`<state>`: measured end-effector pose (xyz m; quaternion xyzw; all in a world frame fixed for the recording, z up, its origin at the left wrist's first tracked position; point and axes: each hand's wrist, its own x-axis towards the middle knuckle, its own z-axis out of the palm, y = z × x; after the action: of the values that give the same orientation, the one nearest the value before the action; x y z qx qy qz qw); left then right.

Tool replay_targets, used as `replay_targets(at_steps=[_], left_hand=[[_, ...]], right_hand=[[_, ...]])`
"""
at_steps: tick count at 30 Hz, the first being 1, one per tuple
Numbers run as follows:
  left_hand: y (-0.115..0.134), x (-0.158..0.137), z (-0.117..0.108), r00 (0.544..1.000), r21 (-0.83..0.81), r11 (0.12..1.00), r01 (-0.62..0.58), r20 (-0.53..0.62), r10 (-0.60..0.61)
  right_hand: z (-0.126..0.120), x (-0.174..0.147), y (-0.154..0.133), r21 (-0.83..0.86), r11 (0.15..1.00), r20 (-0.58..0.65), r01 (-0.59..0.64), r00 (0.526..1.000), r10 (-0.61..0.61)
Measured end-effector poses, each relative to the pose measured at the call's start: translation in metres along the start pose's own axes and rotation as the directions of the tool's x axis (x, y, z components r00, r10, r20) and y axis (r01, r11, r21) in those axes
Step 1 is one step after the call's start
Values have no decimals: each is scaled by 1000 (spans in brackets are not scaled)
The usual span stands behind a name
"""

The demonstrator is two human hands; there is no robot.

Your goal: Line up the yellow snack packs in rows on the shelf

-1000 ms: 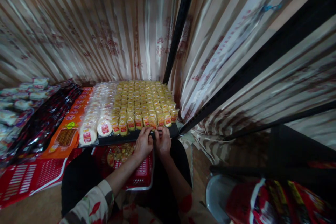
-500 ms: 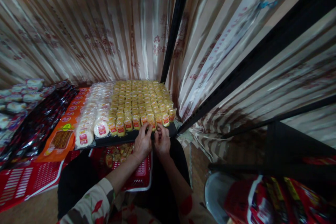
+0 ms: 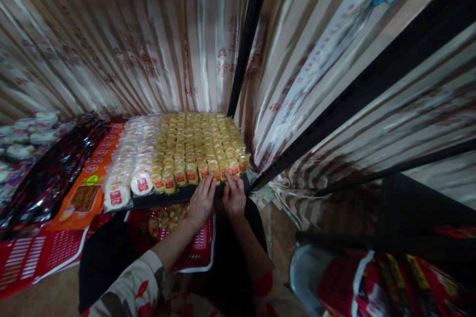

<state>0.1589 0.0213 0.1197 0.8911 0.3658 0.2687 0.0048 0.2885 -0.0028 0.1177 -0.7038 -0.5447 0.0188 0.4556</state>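
Rows of small yellow wrapped snack packets [image 3: 191, 141] with red labels stand packed together on a dark shelf [image 3: 159, 200]. My left hand [image 3: 202, 202] rests at the shelf's front edge, its fingers stretched toward the front packets and apparently touching them. Beside it, my right hand [image 3: 234, 198] has its fingertips against the front of the packets near the right end, index finger extended and the other fingers partly bent. I see nothing held in either hand. White round wrapped packets [image 3: 142, 183] stand in rows to the left of the yellow ones.
An orange snack bag [image 3: 84, 193] and dark shiny packets [image 3: 48, 173] lie farther left. Below the shelf sits a red basket [image 3: 203, 245] with loose packets inside. A black upright post [image 3: 247, 44] stands behind the shelf's right corner, before a striped curtain [image 3: 167, 34].
My right hand has shifted slightly right and its index finger has straightened against the packets. The left hand's fingers have flattened out at the front row.
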Motion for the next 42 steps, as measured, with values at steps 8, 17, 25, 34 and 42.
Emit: replay_targets(at_steps=[8, 17, 25, 34, 42], left_hand=[[3, 0, 3, 1000, 93, 996, 8, 14, -9], [5, 1, 2, 997, 125, 991, 38, 61, -46], [8, 0, 13, 996, 213, 975, 61, 45, -72], [15, 3, 10, 985, 280, 956, 89, 120, -127], [12, 3, 12, 992, 195, 972, 127, -4, -129]], right_hand=[[3, 1, 3, 10, 1000, -41, -5, 999, 5], [9, 2, 11, 59, 998, -85, 15, 996, -10], [7, 3, 9, 63, 998, -109, 29, 994, -22], [10, 3, 10, 31, 999, -122, 27, 992, -23], [9, -3, 12, 57, 998, -57, 33, 998, -30]])
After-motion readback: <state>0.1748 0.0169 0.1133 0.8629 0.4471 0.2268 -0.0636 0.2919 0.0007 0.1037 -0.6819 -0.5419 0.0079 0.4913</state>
